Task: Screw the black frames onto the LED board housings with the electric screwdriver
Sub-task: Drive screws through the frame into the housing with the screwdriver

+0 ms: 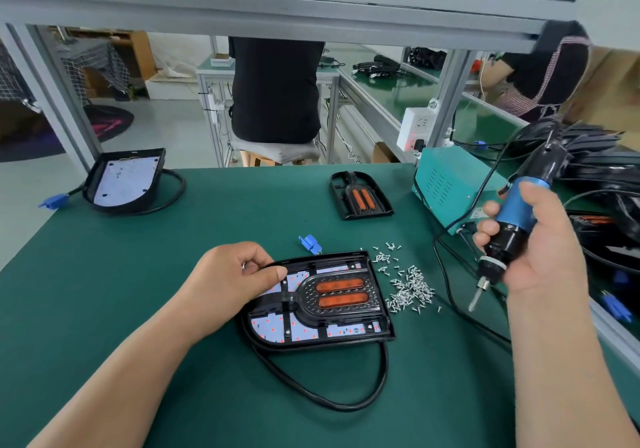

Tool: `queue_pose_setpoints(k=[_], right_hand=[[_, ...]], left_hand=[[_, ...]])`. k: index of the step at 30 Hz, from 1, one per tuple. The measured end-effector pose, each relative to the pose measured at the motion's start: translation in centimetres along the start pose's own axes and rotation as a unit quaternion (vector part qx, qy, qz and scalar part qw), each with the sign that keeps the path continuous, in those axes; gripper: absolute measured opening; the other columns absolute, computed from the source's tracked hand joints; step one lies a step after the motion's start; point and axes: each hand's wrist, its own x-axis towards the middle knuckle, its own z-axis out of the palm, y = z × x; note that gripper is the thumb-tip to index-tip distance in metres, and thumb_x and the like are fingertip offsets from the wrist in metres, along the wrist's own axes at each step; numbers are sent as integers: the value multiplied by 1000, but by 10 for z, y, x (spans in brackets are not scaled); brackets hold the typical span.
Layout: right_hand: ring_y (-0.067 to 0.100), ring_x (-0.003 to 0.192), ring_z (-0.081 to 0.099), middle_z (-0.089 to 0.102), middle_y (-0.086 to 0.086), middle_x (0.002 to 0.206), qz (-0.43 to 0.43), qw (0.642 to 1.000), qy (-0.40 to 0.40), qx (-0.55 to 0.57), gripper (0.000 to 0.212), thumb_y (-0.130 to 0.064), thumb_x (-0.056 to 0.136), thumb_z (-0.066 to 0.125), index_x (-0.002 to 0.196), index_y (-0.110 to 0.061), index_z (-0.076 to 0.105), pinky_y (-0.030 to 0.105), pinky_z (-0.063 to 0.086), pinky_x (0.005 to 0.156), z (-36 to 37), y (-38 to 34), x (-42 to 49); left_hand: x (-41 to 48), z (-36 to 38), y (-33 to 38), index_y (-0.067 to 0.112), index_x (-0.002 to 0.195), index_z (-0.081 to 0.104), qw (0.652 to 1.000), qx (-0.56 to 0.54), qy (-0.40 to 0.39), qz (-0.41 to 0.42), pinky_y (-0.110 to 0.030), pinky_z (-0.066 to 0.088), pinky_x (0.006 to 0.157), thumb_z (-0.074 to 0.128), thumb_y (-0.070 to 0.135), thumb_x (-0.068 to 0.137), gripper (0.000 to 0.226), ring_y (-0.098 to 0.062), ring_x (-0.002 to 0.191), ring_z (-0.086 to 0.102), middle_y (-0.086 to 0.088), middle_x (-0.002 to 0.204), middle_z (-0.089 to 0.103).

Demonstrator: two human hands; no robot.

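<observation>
The left hand (239,274) curls over the far left rim of an LED board housing (377,335) and pinches it between thumb and fingers. Something small and shiny shows between the fingers, too small to make out.

The right hand (533,240) wraps around a blue and black electric screwdriver (519,212). It is held in the air over the right edge of the green tabletop (173,240), with the bit tilted down and left, well apart from the housing. The palm hides part of the barrel.

The housing lies near the middle of the tabletop. A black frame (375,300) with two orange strips sits on its white board. Its black cable (346,402) loops toward the near edge.

Loose screws (408,285) lie scattered just right of the housing, and a blue connector (310,242) lies just behind it. A second frame (360,195) lies alone toward the far edge. A second housing (124,181) without a frame sits at the far left corner.

A teal box (446,188) stands at the far right. Beside it is a heap of black parts (595,157), cut off by the picture's edge.
</observation>
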Motion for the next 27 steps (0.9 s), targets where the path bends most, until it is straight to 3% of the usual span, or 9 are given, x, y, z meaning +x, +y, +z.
queue_pose_setpoints(k=[3, 6, 9, 12, 15, 20, 24, 27], right_hand=[[20, 50, 56, 62, 5, 76, -13, 997, 34, -74, 10, -23, 98, 61, 103, -16, 54, 27, 51, 48, -7, -5, 5], [21, 51, 64, 68, 6, 79, -67, 967, 31, -243, 10, -19, 95, 71, 101, -16, 64, 29, 52, 44, -7, -3, 5], [16, 55, 69, 73, 1, 83, -105, 907, -7, -407, 17, -24, 91, 79, 105, -24, 69, 30, 53, 46, -4, 3, 1], [10, 50, 66, 71, 0, 75, -89, 834, -31, -544, 19, -33, 88, 78, 102, -30, 65, 29, 48, 47, -2, 8, 1], [22, 63, 66, 69, 1, 71, -78, 747, -39, -659, 14, -34, 87, 69, 92, -28, 58, 35, 46, 57, -5, 11, 3], [15, 69, 58, 62, -3, 73, -79, 634, -37, -768, 22, -39, 83, 70, 90, -26, 54, 35, 38, 59, -16, 14, 11], [12, 72, 54, 57, -8, 78, -74, 592, -45, -802, 39, -45, 81, 77, 107, -25, 57, 36, 46, 65, -24, 17, 15], [6, 71, 50, 55, -7, 78, -63, 576, -51, -814, 45, -49, 79, 80, 110, -25, 60, 33, 39, 59, -26, 18, 16]], left_hand=[[1, 0, -3, 32, 83, 74, 1000, -1, -2, 3, -31, 34, 60, 83, 50, 85, 21, -9, 54, 35, 8, 57, 43], [2, 0, -4, 31, 84, 74, 1000, -3, -3, 3, -31, 34, 60, 83, 51, 85, 21, -9, 54, 36, 7, 57, 43], [3, 0, -4, 31, 84, 74, 1000, -4, -3, 0, -31, 34, 60, 83, 51, 84, 22, -8, 54, 36, 6, 57, 44], [3, 0, -4, 30, 83, 74, 1000, -7, -7, -5, -32, 35, 61, 83, 51, 84, 22, -10, 56, 39, 5, 59, 47], [3, 0, -4, 29, 83, 74, 1000, -9, -12, -9, -32, 36, 62, 83, 50, 85, 22, -10, 56, 40, 5, 59, 49], [4, 1, -3, 29, 82, 74, 1000, -9, -11, -9, -31, 36, 60, 84, 48, 85, 22, -9, 55, 38, 6, 58, 47], [3, 0, -4, 29, 83, 74, 1000, -15, -14, -8, -31, 36, 62, 84, 48, 85, 22, -10, 56, 38, 5, 58, 46], [3, -1, -5, 29, 85, 75, 1000, -18, -16, -9, -32, 37, 63, 84, 49, 84, 22, -11, 57, 40, 5, 60, 49]])
